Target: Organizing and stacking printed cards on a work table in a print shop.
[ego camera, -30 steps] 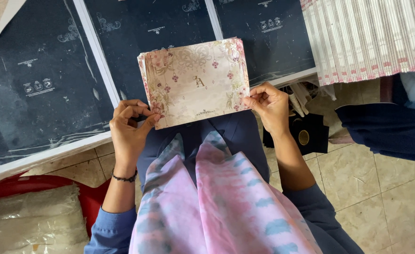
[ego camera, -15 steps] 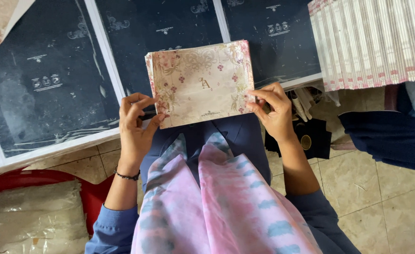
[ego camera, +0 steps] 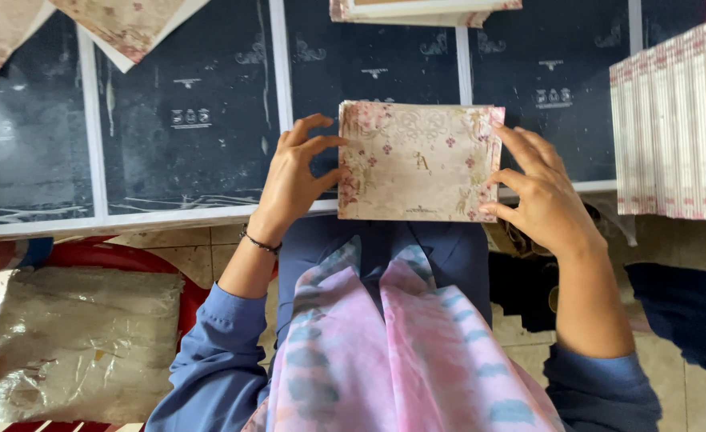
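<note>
Two hands holding a cream, floral-printed rectangular card [ego camera: 418,162] over the lap.
Left hand [ego camera: 295,180] and right hand [ego camera: 538,192] are each pinching a side edge; gripping evenly is keeping it flat. Beyond the card, dark printed sheets [ego camera: 185,112] are lying.

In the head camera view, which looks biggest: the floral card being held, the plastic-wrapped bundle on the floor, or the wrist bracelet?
1. plastic-wrapped bundle, though it lies nearer the camera's edge
2. floral card, looking somewhat smaller
3. bracelet, by far the smallest

Card [ego camera: 418,162] between left hand [ego camera: 295,178], right hand [ego camera: 542,192]
</note>
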